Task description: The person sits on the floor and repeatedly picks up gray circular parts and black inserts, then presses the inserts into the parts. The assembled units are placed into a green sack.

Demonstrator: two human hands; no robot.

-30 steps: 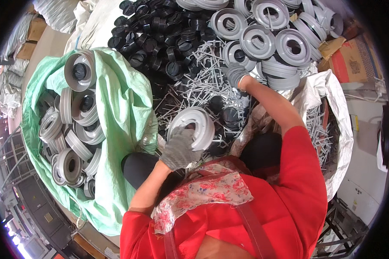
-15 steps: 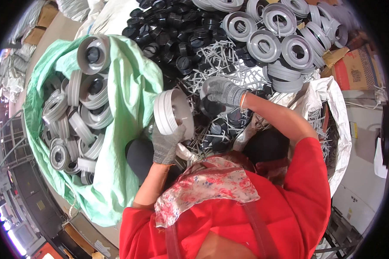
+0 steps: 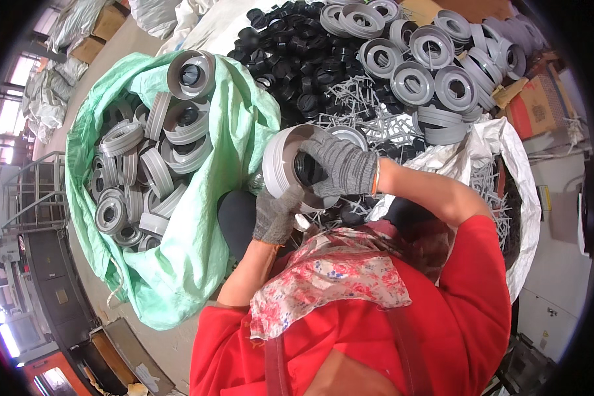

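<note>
My left hand [image 3: 276, 212], in a grey knit glove, grips the lower rim of a grey plastic ring [image 3: 277, 162], which is tilted so its opening faces right. My gloved right hand [image 3: 344, 164] reaches into that opening with its fingers closed on a round black cap [image 3: 306, 169]. The cap sits inside the ring; whether it is seated there cannot be told. Behind my right hand lies another grey ring [image 3: 351, 136], partly covered.
On the left stands a green sack [image 3: 241, 99] holding several grey rings, some with black caps in them. Ahead are a heap of black caps [image 3: 303, 49], loose grey sticks [image 3: 356, 96] and stacked grey rings [image 3: 412, 82]. A white sack [image 3: 525, 218] with more sticks is at the right.
My right hand has moved left from the pile into the ring, bringing a black cap. My left hand still holds the ring. The whole view has shifted slightly.
</note>
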